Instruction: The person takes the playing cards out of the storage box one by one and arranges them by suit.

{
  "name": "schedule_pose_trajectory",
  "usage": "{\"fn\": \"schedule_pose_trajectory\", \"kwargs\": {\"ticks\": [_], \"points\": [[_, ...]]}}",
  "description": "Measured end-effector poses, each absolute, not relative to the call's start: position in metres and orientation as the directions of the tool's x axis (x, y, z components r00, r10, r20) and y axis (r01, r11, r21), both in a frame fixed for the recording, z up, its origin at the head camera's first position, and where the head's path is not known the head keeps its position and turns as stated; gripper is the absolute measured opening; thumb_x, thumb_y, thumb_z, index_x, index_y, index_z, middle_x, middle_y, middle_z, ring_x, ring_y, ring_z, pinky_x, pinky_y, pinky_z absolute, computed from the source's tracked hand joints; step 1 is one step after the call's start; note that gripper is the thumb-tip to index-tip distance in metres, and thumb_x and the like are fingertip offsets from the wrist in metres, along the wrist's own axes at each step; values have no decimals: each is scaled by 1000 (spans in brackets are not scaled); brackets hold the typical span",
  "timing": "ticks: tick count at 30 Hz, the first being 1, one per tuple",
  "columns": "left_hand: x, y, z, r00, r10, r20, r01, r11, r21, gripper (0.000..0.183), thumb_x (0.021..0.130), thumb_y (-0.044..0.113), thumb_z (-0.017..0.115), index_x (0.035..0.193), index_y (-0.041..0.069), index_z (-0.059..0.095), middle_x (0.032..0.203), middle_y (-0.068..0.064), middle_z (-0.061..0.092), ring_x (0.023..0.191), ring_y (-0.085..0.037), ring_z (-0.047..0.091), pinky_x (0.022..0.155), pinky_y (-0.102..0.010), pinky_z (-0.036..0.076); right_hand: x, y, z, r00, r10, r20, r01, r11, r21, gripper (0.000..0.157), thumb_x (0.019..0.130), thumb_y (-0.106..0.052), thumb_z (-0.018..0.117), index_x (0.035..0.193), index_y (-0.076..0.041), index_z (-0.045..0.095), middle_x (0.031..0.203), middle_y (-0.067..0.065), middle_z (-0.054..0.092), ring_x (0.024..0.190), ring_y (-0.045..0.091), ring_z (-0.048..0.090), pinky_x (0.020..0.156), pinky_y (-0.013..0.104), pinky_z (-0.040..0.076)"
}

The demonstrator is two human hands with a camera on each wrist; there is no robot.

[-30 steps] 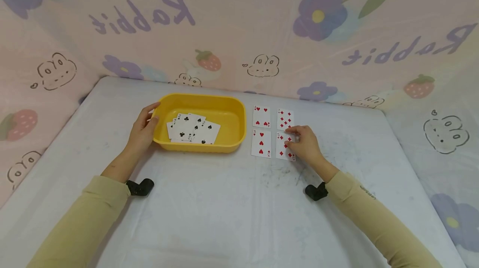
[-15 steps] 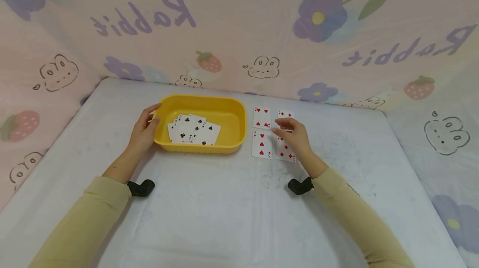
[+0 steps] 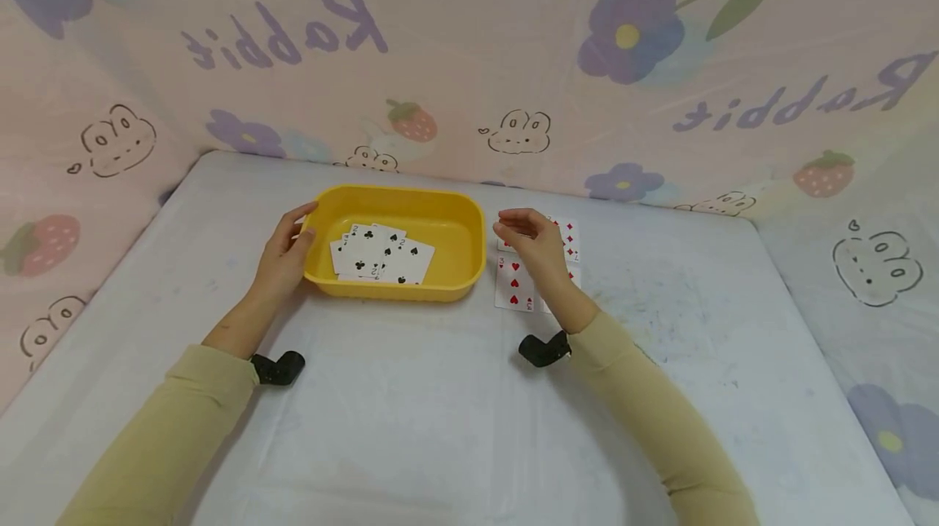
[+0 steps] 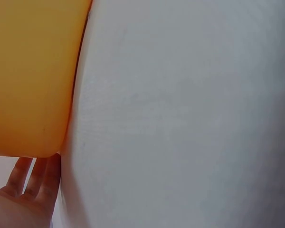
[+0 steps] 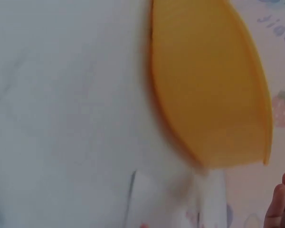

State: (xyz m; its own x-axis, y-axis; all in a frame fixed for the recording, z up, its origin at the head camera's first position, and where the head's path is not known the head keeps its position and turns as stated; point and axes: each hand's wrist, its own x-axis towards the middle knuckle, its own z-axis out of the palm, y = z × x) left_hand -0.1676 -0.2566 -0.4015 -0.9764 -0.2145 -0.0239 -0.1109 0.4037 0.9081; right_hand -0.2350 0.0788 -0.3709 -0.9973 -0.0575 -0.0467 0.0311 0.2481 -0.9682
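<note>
My left hand (image 3: 279, 251), spread wide, braces the tray (image 3: 455, 240); my right hand (image 3: 538, 249), narrow and seemingly empty, could skew red cards (image 3: 513, 285) by dipping.

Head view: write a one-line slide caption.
Left hand rests against a yellow tray of black-suit cards; right hand hovers above red-suit cards.

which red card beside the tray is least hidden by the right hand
The three of hearts: its three big hearts show; the right hand and wrist hide more of the others.
</note>
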Motion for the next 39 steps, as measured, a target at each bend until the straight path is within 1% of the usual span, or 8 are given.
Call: {"fn": "schedule_pose_trajectory", "kwargs": {"ticks": [7,10,17,20,24,28,33,39], "points": [[-167,-255,-400,-978,-207,-19,-103,401,910,46,104,26,31,150,24,29,144,-23,34,118,-36,41,88,-30,40,-241,44,-362,-996,-78,37,-47,120,-992,25,88,-9,67,110,1,65,106,11,65,89,12,59,83,20,50],[-167,-255,-400,-978,-209,-18,-102,397,912,46,104,26,31,150,24,29,145,-23,33,120,-37,40,90,-32,40,-242,28,-360,-997,-74,22,-30,108,-994,24,88,-8,67,110,1,66,105,10,65,86,10,58,83,20,50],[-168,-256,-401,-974,-225,-24,-113,396,911,45,104,25,31,150,25,31,142,-23,35,116,-34,41,83,-22,39,-247,-7,-363,-994,-74,-83,73,132,-989,23,88,-12,69,108,-2,68,104,10,66,88,13,59,83,23,50],[-168,-256,-401,-974,-226,-24,-114,391,913,45,104,24,32,149,24,32,144,-22,35,119,-35,41,90,-30,41,-249,-19,-366,-990,-83,-113,99,159,-982,24,88,-13,69,109,-2,68,103,10,67,86,14,59,78,22,49],[-168,-255,-399,-974,-225,-33,-121,389,913,46,104,25,32,150,25,30,146,-22,33,123,-36,39,97,-42,38,-249,-32,-369,-981,-115,-158,135,187,-973,28,88,-15,68,113,-2,67,105,11,66,92,20,60,79,23,46],[-167,-255,-398,-973,-227,-34,-124,393,911,46,104,25,31,150,26,30,145,-22,34,122,-35,39,96,-39,39,-246,-44,-370,-964,-147,-223,186,230,-955,31,87,-18,68,116,-6,66,111,9,65,98,22,59,85,27,47],[-167,-256,-399,-975,-221,-26,-115,397,910,46,104,24,32,150,24,30,142,-22,36,119,-35,40,89,-30,39,-244,-61,-373,-935,-143,-324,276,282,-919,32,86,-21,71,117,-11,66,117,6,63,100,20,56,93,33,46],[-170,-255,-402,-974,-227,-18,-108,389,915,45,104,22,33,149,23,32,141,-23,37,118,-34,42,86,-26,39,-247,-76,-377,-920,-132,-368,308,337,-890,35,82,-23,75,115,-13,67,122,6,61,106,22,54,98,35,43]]}}
